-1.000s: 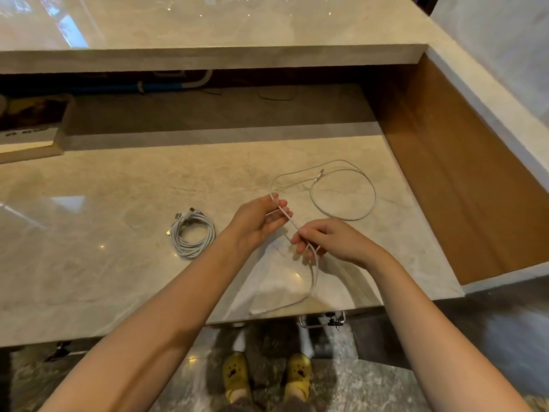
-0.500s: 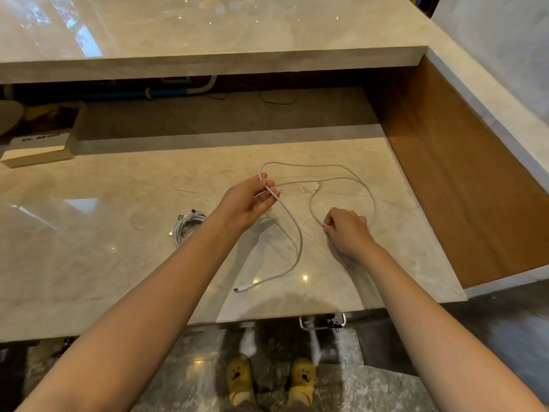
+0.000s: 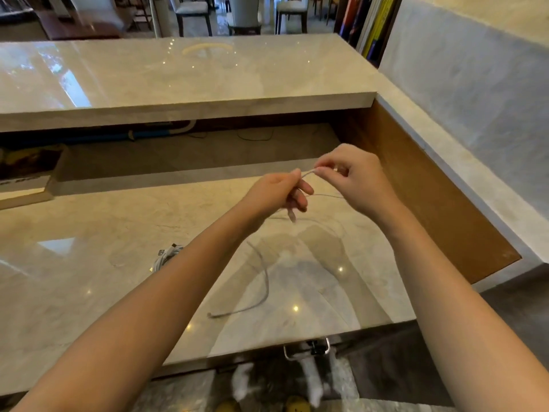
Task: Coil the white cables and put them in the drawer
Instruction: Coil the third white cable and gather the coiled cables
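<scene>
**Both hands pinched on the loose cable**

Head view: the left hand point(image 3: 276, 191) and right hand point(image 3: 358, 179) were up above the marble counter point(image 3: 89, 263). Each pinched the white cable point(image 3: 266, 282), with 1 short stretch taut between the 2 grips. Below the grips the rest trailed across the counter, its free end nearest the person. Down and left of the grips, beside the left forearm, lay 1 coiled cable point(image 3: 166, 257).

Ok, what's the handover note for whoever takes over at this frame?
Left hand grips the thin loose white cable, right hand pinches it; both raised over the beige marble counter, its tail trailing there.
Done: one coiled white cable lies by the left forearm.
Left: coil the held cable, stow both; only the drawer's metal handle shows below the counter edge.
</scene>
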Motion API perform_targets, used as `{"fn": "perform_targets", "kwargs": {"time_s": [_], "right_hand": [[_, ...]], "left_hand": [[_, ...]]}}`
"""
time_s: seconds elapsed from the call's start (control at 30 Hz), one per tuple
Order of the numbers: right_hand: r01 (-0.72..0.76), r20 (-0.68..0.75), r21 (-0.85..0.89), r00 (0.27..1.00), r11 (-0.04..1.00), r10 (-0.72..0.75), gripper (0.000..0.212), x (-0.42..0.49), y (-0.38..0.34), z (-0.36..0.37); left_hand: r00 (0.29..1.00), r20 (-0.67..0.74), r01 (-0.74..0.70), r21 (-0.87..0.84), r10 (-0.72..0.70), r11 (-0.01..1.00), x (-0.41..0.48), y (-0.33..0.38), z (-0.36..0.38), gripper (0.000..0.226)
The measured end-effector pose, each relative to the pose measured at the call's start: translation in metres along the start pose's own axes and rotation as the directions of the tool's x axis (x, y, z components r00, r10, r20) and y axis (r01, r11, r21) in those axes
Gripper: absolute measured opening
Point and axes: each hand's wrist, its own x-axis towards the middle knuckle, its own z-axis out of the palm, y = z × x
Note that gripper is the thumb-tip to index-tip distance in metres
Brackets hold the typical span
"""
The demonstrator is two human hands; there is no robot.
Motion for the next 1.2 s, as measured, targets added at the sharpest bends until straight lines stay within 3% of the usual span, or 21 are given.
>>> {"fn": "perform_targets", "kwargs": {"time_s": [0.07,0.13,0.27,0.37,0.43,0.5,0.6,0.67,0.73,0.8,0.9,0.97,1.03,1.1,1.2], "right_hand": [[-0.046,-0.077,0.075,0.996,0.996,0.052,0.014,0.005,0.0,-0.01],[-0.1,-0.114,0.191,0.986,0.977,0.123,0.013,0.004,0.005,-0.017],[-0.219,-0.012,0.462,0.967,0.86,0.253,0.027,-0.009,0.023,-0.006],[-0.306,0.046,0.573,0.938,0.761,0.343,0.034,-0.026,0.041,0.022],[-0.353,0.044,0.619,0.908,0.702,0.417,0.035,-0.036,0.045,0.04],[-0.34,-0.012,0.551,0.91,0.762,0.414,0.032,-0.039,0.035,0.051],[-0.179,0.003,0.148,0.984,0.973,0.181,0.026,-0.03,-0.002,0.059],[-0.017,0.026,-0.088,0.999,0.996,0.019,0.026,-0.023,-0.029,0.056],[0.102,0.01,-0.152,0.995,0.983,-0.101,0.022,-0.018,-0.045,0.043],[0.194,0.011,-0.204,0.98,0.959,-0.196,0.015,-0.015,-0.052,0.025],[0.228,0.014,-0.21,0.973,0.951,-0.231,0.015,-0.01,-0.052,-0.001],[0.204,0.027,-0.158,0.979,0.966,-0.202,0.017,-0.002,-0.051,-0.014],[0.197,0.04,-0.101,0.98,0.975,-0.194,0.018,0.007,-0.048,-0.024],[0.192,0.038,0.001,0.981,0.981,-0.192,0.017,0.016,-0.044,-0.029],[0.177,0.059,0.178,0.98,0.968,-0.19,0.014,0.023,-0.037,-0.029]], "left_hand": [[0.992,0.105,-0.056,-0.084,0.064,0.995,-0.002,0.007,-0.007,0.039],[0.971,0.199,-0.075,-0.274,0.133,0.959,-0.002,0.011,-0.018,0.037],[0.919,0.248,-0.017,-0.754,0.308,0.657,-0.005,0.025,-0.042,0.041],[0.895,0.173,-0.024,-0.902,0.411,0.431,-0.008,0.041,-0.057,0.039],[0.894,0.107,-0.072,-0.924,0.434,0.375,-0.011,0.05,-0.066,0.036],[0.901,0.036,-0.169,-0.889,0.431,0.426,-0.011,0.052,-0.069,0.032],[0.897,-0.049,-0.319,-0.759,0.439,0.568,-0.011,0.048,-0.062,0.03],[0.905,-0.1,-0.409,-0.477,0.414,0.778,-0.013,0.046,-0.057,0.03],[0.911,-0.123,-0.396,0.004,0.393,0.918,-0.015,0.042,-0.054,0.031],[0.926,-0.102,-0.315,0.325,0.364,0.892,-0.015,0.036,-0.053,0.032],[0.953,0.015,-0.258,0.569,0.304,0.781,-0.019,0.032,-0.059,0.028],[0.97,0.173,-0.238,0.499,0.174,0.833,-0.025,0.031,-0.064,0.028],[0.937,0.338,-0.178,0.245,0.088,0.953,-0.031,0.033,-0.069,0.032],[0.898,0.424,-0.14,0.018,0.119,0.99,-0.034,0.034,-0.075,0.035],[0.847,0.514,-0.109,-0.075,0.132,0.991,-0.034,0.033,-0.082,0.045]]}}
